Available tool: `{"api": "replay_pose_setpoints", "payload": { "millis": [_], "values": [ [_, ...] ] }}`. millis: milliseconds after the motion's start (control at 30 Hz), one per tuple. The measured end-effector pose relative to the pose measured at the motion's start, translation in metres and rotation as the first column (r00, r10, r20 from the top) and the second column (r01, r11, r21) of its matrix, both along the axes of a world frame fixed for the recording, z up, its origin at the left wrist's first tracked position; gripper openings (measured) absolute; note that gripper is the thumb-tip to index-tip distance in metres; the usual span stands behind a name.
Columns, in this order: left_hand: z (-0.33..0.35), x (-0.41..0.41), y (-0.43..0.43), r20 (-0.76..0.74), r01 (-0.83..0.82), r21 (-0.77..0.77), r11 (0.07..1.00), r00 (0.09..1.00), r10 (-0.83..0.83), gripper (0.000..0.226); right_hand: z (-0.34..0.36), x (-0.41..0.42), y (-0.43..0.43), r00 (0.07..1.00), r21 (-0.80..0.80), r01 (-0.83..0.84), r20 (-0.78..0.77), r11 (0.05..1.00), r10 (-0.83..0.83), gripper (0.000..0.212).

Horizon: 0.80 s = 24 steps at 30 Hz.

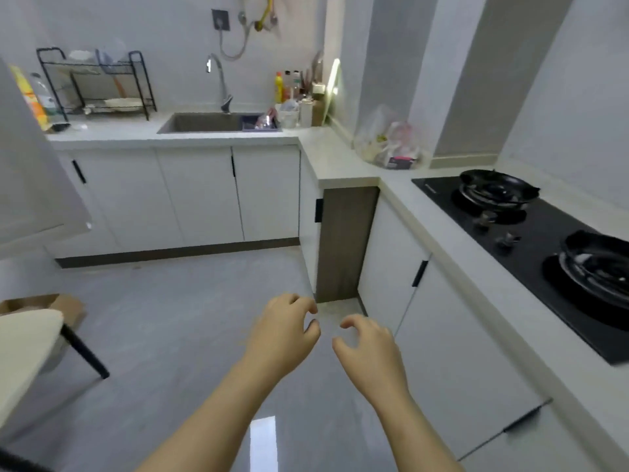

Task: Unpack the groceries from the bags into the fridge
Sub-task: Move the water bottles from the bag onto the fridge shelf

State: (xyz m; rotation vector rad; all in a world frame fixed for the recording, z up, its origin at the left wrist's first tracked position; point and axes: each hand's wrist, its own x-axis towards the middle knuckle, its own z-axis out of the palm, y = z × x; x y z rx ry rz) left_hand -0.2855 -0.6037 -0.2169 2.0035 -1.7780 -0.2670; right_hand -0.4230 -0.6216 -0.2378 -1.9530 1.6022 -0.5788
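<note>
view: head, looking down into an L-shaped kitchen
landmark: sink [204,123], set in the white surface [335,160] along the far wall
left hand [282,330]: empty, fingers loosely curled, thumb and fingertips apart; held in the air over the floor [190,318], well in front of the sink
right hand [369,345]: empty, fingers loosely curled, grips nothing; just beside the left hand, not touching it, on the side away from the sink
grocery bag [391,141]: clear plastic with packets inside, sits on the surface in the corner right of the sink, against the wall; both hands well apart from it
fridge: cannot tell; the white panel [34,185] left of the sink at the frame edge may be its door
tap [218,80]: behind the sink
dish rack [98,83]: black, on the surface left of the sink
bottles [289,85]: cluster at the sink's right end
hob [531,240]: black, far right of the sink, past the bag; two dark pans [493,190] on it
cardboard box [51,303]: on the floor, left and in front of the sink
</note>
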Motion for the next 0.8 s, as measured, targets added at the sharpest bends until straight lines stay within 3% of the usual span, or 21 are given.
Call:
{"api": "replay_pose_setpoints", "payload": {
  "millis": [333,800],
  "values": [
    [-0.004,-0.195,-0.089,-0.017,0.398,-0.014,0.917,0.917,-0.398,0.030,0.003,-0.195,-0.032,0.911,-0.010,0.412,0.038,0.911,-0.411,0.025],
    [0.004,-0.387,-0.207,-0.001,0.776,-0.095,0.624,0.626,-0.780,0.028,0.011,-0.353,-0.091,0.582,-0.088,0.813,0.081,0.576,-0.809,0.021]
  ]
}}
